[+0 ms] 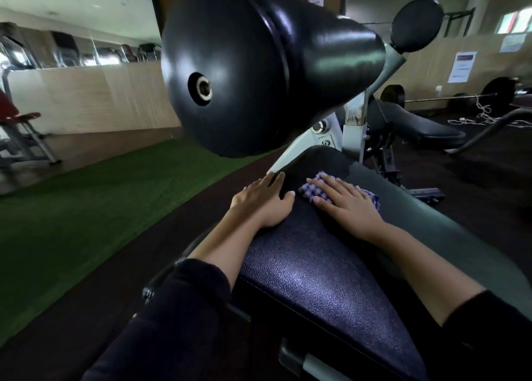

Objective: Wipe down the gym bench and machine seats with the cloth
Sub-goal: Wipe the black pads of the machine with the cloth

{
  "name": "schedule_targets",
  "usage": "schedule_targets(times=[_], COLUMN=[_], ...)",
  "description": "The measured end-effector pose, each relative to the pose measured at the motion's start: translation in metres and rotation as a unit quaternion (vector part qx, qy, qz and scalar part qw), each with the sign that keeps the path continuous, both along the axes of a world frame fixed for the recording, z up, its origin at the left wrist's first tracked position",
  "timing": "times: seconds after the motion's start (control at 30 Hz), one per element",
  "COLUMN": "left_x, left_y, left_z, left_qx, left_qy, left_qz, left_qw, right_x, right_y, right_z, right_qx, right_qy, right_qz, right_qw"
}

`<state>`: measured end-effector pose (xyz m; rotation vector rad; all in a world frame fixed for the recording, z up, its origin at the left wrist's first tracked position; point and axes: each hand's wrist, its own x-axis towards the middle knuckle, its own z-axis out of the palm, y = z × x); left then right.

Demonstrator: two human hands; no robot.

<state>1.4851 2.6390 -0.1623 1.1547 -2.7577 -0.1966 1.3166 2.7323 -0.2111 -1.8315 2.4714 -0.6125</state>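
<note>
A dark padded machine seat runs from the lower middle up toward the machine's frame. My left hand lies flat on the seat's left edge, fingers straight. To its right, my right hand presses flat on a blue-and-white checked cloth spread on the pad's far end. Most of the cloth is hidden under the palm and fingers. A big black roller pad hangs just above and beyond both hands.
A white metal frame post stands behind the seat. Another black bench sits at the right, with a barbell on the floor behind. Green turf covers the floor on the left, a red-seated machine at the far left.
</note>
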Motion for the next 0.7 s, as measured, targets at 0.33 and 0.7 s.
schedule_targets(times=[0.33, 0.7], left_x=[-0.018, -0.022], left_y=[-0.009, -0.011], left_z=[-0.004, -0.006], left_qx=[-0.018, -0.032], left_qy=[0.026, 0.036], left_qz=[0.017, 0.012], left_qw=[0.999, 0.999], right_x=[-0.014, -0.018], right_y=[-0.053, -0.021], right_z=[0.021, 0.003], right_qx=[-0.004, 0.039], right_qy=[0.02, 0.0], right_qz=[0.035, -0.092], right_qw=[0.999, 0.995])
